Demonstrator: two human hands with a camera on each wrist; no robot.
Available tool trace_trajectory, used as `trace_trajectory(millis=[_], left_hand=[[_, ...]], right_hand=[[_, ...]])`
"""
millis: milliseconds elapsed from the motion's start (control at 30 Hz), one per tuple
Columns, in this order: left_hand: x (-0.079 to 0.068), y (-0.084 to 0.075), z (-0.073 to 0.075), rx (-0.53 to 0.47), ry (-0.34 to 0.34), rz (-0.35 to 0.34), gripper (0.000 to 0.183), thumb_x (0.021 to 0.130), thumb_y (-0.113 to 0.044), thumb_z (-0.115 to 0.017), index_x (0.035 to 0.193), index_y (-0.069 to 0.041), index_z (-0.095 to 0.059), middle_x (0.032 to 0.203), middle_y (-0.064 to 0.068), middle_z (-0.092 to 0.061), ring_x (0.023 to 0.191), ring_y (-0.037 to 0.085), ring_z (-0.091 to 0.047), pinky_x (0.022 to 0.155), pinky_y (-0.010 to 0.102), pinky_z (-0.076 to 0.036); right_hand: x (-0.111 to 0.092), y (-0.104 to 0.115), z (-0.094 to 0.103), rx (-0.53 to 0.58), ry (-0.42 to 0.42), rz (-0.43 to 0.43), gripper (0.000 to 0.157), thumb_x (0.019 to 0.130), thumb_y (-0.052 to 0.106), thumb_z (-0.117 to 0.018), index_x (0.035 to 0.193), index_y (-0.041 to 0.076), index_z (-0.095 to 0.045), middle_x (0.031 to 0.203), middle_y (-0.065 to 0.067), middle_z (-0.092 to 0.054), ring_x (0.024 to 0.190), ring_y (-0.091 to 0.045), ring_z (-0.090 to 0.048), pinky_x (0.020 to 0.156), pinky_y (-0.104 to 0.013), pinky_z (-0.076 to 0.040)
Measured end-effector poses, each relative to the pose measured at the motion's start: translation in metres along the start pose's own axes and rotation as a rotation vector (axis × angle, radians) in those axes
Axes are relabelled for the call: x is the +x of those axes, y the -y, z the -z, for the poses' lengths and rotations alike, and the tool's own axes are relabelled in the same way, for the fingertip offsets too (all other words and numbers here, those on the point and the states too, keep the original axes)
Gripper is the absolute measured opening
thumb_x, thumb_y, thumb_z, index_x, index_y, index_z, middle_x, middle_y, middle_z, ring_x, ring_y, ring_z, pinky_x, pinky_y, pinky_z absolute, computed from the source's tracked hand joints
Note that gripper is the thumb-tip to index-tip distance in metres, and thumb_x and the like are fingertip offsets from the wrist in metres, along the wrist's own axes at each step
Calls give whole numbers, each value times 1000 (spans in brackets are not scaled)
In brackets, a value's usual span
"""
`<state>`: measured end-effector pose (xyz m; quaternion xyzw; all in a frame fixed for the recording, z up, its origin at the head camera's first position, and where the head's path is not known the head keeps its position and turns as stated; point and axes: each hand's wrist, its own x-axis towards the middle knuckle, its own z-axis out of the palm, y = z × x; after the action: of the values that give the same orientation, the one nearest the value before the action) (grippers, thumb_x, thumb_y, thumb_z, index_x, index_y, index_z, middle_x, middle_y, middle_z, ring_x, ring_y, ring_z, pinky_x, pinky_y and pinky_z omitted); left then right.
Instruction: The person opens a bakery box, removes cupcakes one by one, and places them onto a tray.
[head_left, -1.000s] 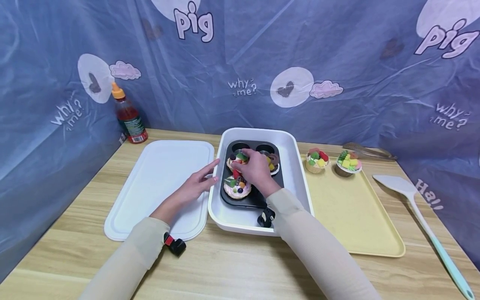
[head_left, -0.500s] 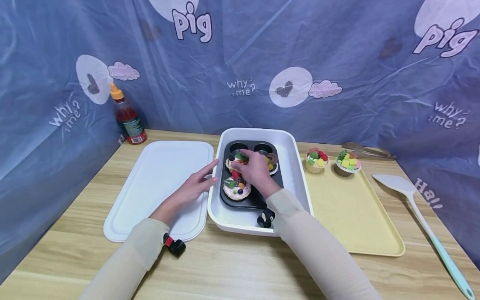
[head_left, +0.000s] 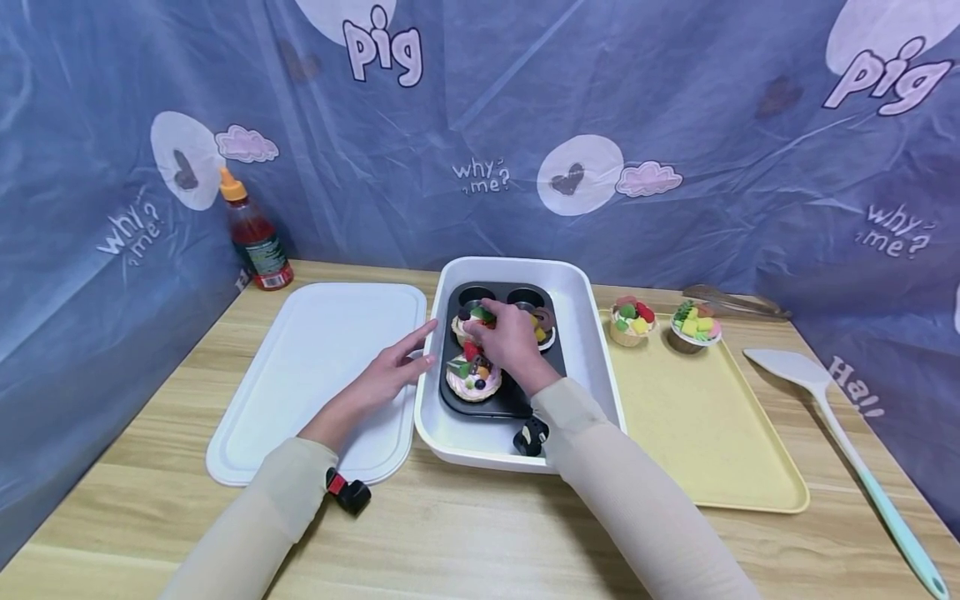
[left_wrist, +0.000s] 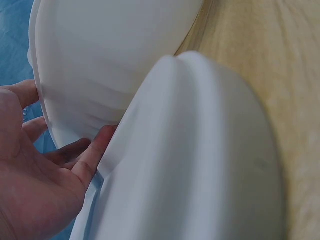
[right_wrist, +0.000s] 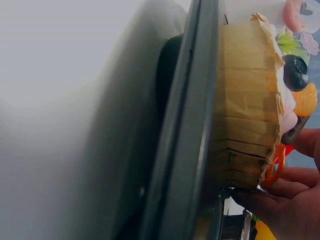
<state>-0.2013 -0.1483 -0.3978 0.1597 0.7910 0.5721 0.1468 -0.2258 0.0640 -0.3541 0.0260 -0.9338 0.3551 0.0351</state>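
Observation:
In the head view, my right hand [head_left: 513, 337] reaches into a white tub [head_left: 592, 367], thumb and fingers curled at a cupcake [head_left: 461, 323] with dark berries and a green leaf. That cupcake sits in the black muffin tin [head_left: 498, 407], partly hidden by the hand. Just nearer is a pink-cream fruit cupcake [head_left: 474, 382]; its brown paper cup [right_wrist: 247, 95] looms large in the right wrist view. Another cupcake [head_left: 546, 329] shows right of the hand. My left hand [head_left: 386, 371] rests straight fingers against the tub's left wall, also visible in the left wrist view.
A white board [head_left: 322, 358] lies left of the tub, under the left forearm. To the right, a yellow tray [head_left: 720, 433] bears two cupcakes [head_left: 632, 321] at its far end. A long white-and-mint spatula [head_left: 847, 442] lies beyond it. A sauce bottle [head_left: 258, 237] stands back left.

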Motion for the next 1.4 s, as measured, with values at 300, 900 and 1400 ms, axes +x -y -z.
trace_trajectory(millis=[300, 900, 1400], left_hand=[[0, 1, 1, 14, 9, -4, 63, 107, -28, -51, 162, -25, -22, 164, 24, -26, 142, 44, -42, 108, 52, -47], [0, 2, 1, 18, 12, 5, 62, 107, -28, -50, 162, -27, -21, 165, 24, -22, 144, 45, -39, 110, 53, -45], [0, 3, 0, 12, 7, 4, 63, 106, -30, -51, 162, -28, -22, 164, 25, -23, 144, 44, -40, 111, 54, -44]], right_hand=[[0, 0, -1, -1, 16, -11, 59, 98, 34, -67, 148, 8, -51, 141, -19, -60, 128, -33, -58, 110, -46, -46], [-1, 0, -2, 39, 3, -7, 59, 99, 31, -66, 149, 6, -49, 145, -18, -57, 129, -31, -58, 111, -45, -46], [-2, 0, -3, 72, -33, -7, 59, 96, 31, -70, 147, 5, -52, 132, -19, -66, 101, -30, -69, 98, -42, -55]])
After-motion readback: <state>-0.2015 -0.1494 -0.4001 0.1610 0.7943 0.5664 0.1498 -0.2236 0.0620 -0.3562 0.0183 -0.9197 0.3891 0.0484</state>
